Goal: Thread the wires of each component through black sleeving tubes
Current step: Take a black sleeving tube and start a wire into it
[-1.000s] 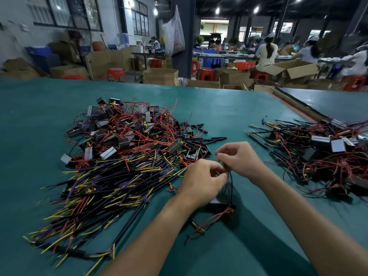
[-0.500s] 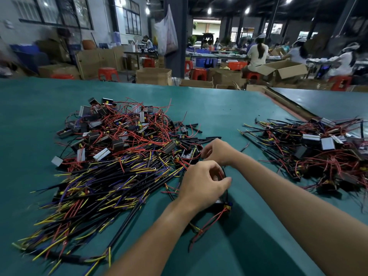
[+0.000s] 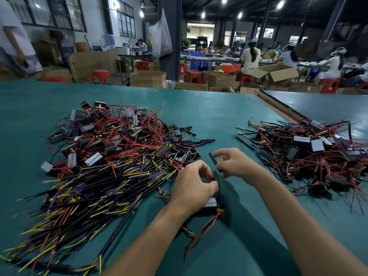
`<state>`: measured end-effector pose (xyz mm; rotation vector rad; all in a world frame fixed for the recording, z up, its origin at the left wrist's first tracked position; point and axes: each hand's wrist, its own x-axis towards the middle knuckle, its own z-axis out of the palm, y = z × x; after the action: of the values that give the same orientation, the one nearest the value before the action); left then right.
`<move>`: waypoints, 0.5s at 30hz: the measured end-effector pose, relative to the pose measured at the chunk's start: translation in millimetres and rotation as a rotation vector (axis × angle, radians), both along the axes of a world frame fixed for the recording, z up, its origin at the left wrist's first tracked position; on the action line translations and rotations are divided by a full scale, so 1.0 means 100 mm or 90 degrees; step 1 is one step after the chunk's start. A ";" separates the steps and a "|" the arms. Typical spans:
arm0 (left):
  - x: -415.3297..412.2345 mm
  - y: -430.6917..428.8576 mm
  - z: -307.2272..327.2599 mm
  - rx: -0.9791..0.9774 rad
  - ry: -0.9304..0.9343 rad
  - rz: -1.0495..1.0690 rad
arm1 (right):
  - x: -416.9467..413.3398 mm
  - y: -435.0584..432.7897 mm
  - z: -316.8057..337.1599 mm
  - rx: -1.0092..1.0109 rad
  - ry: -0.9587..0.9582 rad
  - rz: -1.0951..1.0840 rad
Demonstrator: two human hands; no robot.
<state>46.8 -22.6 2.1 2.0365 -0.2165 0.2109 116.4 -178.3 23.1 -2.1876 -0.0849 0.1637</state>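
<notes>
Pinching a black sleeving tube [image 3: 214,162], right hand [image 3: 237,163]; left hand [image 3: 194,183] pinches wires [image 3: 217,181].

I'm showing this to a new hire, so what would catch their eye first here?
A big tangle of wired components with red, yellow and purple leads sprawls across the left of the green table, a smaller pile at right. Between them, the right hand pinches a black sleeving tube and the left hand pinches thin wires.
</notes>
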 end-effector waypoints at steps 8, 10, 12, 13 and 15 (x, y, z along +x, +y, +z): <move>0.02 -0.04 0.01 -0.090 0.046 -0.053 | -0.29 -0.11 0.11 0.388 -0.030 0.039; 0.03 -0.06 0.00 -0.060 0.029 -0.057 | -0.32 -0.09 0.14 0.395 -0.056 0.045; 0.03 -0.06 -0.02 -0.065 0.022 -0.055 | -0.35 -0.07 0.16 0.388 -0.076 0.062; 0.04 -0.07 -0.03 -0.077 0.023 -0.055 | -0.36 -0.08 0.16 0.377 -0.085 0.072; 0.06 -0.08 -0.04 -0.087 0.025 -0.050 | -0.36 -0.09 0.18 0.346 -0.113 0.089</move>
<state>52.9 -30.1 -2.2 1.8903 -0.2510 0.1328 80.3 -187.3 41.1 -1.6489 -0.3419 0.0181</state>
